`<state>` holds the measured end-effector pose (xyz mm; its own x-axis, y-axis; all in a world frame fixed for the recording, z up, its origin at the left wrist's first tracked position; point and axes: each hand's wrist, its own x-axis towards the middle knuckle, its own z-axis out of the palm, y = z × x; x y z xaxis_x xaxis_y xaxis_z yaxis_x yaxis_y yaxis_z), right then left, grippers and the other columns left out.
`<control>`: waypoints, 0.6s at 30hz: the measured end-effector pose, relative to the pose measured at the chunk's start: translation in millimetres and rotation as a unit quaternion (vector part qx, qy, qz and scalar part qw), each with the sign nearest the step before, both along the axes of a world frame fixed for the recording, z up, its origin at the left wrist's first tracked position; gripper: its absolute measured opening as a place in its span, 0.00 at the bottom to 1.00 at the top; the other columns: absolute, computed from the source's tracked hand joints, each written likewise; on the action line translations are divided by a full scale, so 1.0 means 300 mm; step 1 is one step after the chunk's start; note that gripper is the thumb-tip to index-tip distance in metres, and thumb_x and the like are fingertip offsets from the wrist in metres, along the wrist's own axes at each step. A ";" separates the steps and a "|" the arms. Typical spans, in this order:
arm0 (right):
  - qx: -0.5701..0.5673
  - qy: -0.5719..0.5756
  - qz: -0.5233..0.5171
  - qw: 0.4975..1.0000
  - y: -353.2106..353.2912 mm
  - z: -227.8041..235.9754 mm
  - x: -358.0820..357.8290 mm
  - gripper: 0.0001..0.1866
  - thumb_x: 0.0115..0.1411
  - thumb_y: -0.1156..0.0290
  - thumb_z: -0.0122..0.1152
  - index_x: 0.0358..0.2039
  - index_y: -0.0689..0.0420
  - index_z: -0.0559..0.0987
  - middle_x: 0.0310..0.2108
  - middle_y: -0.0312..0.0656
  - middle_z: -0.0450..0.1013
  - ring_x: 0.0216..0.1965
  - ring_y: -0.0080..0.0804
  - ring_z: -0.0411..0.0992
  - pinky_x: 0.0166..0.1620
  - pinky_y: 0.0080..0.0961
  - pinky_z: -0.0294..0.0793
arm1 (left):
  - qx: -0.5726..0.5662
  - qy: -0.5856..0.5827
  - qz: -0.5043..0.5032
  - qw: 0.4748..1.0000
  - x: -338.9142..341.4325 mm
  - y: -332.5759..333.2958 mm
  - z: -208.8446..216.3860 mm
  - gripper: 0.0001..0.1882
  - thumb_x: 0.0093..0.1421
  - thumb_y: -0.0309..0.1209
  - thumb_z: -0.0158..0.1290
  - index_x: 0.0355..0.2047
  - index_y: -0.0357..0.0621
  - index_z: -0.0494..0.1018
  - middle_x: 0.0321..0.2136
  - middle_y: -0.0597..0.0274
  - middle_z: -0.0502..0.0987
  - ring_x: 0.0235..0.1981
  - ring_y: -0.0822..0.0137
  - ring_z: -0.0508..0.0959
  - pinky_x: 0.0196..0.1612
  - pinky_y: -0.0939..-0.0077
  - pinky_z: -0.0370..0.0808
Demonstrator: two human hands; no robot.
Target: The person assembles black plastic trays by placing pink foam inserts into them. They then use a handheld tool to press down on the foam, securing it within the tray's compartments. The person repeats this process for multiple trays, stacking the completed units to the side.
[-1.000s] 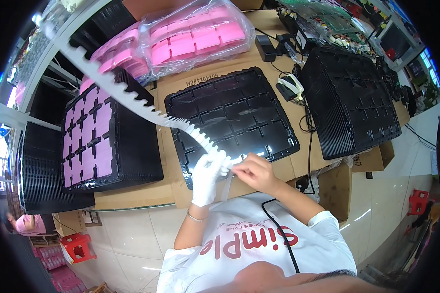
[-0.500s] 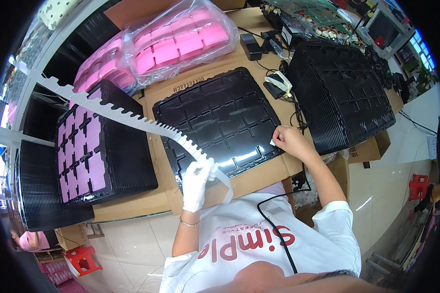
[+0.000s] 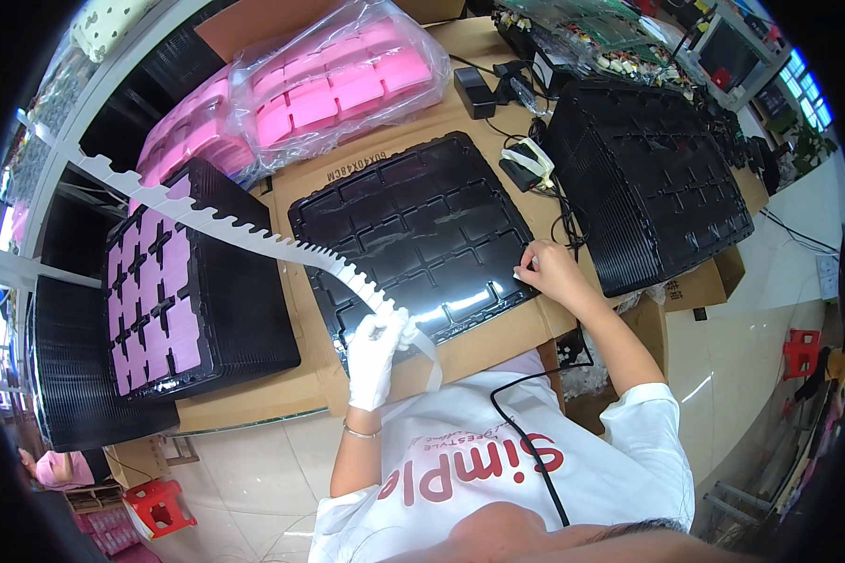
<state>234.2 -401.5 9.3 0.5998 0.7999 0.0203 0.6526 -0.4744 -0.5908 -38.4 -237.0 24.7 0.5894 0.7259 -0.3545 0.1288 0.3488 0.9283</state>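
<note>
My left hand (image 3: 373, 361), in a white glove, is closed on the lower part of a long white strip (image 3: 253, 238) with a notched, tooth-like edge. The strip arches up and away to the far left, and a loose pale tail (image 3: 429, 361) hangs past my fingers. My bare right hand (image 3: 552, 272) pinches a small white piece (image 3: 518, 273) at the right edge of a black plastic tray (image 3: 406, 230). That shallow tray has moulded cross-shaped ridges and lies on cardboard in front of me; my left hand is by its near left corner.
A stack of black trays with pink pads (image 3: 164, 300) stands left, another tray stack (image 3: 657, 178) right. Bagged pink pads (image 3: 333, 84) lie at the back. Cables, a black adapter (image 3: 475, 92) and circuit boards (image 3: 620, 42) sit far right. Red stools (image 3: 160, 507) stand on the floor.
Both hands keep nearly the same pose, the right still at the tray's right edge. The whole view has shifted slightly; the strip stays in my left hand.
</note>
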 end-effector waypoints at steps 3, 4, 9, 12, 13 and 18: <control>0.010 -0.006 -0.007 1.000 -0.004 -0.027 0.002 0.09 0.47 0.72 0.68 0.23 0.62 0.77 0.27 0.49 0.75 0.31 0.46 0.76 0.38 0.37 0.75 | 0.013 0.006 -0.018 1.000 -0.008 0.006 -0.016 0.12 0.62 0.32 0.58 0.41 0.36 0.76 0.32 0.61 0.80 0.29 0.77 0.76 0.33 0.83 0.73; 0.013 -0.009 -0.006 1.000 -0.003 -0.031 0.000 0.08 0.47 0.72 0.68 0.23 0.62 0.77 0.27 0.49 0.75 0.31 0.46 0.76 0.37 0.36 0.74 | 0.010 0.002 -0.018 1.000 -0.010 0.006 -0.018 0.11 0.62 0.32 0.58 0.40 0.37 0.76 0.32 0.61 0.80 0.29 0.77 0.76 0.33 0.83 0.73; 0.032 0.044 0.078 0.995 -0.035 0.007 -0.001 0.07 0.48 0.72 0.67 0.25 0.61 0.78 0.25 0.45 0.74 0.28 0.38 0.74 0.33 0.30 0.72 | 0.006 -0.019 -0.023 1.000 -0.011 0.002 -0.024 0.09 0.63 0.31 0.57 0.38 0.38 0.76 0.32 0.61 0.80 0.29 0.77 0.76 0.34 0.83 0.73; 0.086 0.146 0.044 0.985 -0.087 0.029 -0.018 0.06 0.49 0.73 0.67 0.24 0.59 0.77 0.23 0.37 0.72 0.26 0.25 0.70 0.31 0.22 0.68 | 0.035 0.003 -0.027 0.999 -0.007 -0.002 -0.020 0.08 0.63 0.31 0.56 0.36 0.38 0.75 0.32 0.61 0.80 0.29 0.78 0.76 0.33 0.83 0.73; 0.119 0.206 0.007 0.971 -0.126 0.041 -0.021 0.06 0.49 0.73 0.67 0.24 0.58 0.77 0.23 0.34 0.71 0.26 0.21 0.68 0.31 0.20 0.67 | 0.032 0.004 -0.026 0.999 -0.013 -0.002 -0.013 0.08 0.62 0.30 0.57 0.36 0.38 0.76 0.32 0.61 0.80 0.30 0.77 0.76 0.34 0.83 0.72; -0.033 0.302 -0.041 0.952 -0.492 0.149 -0.078 0.06 0.48 0.74 0.64 0.26 0.58 0.75 0.23 0.30 0.69 0.28 0.14 0.64 0.32 0.17 0.66 | 0.465 0.012 -0.158 0.871 -0.139 0.015 -0.047 0.13 0.55 0.30 0.64 0.39 0.42 0.78 0.33 0.59 0.80 0.33 0.69 0.77 0.35 0.77 0.73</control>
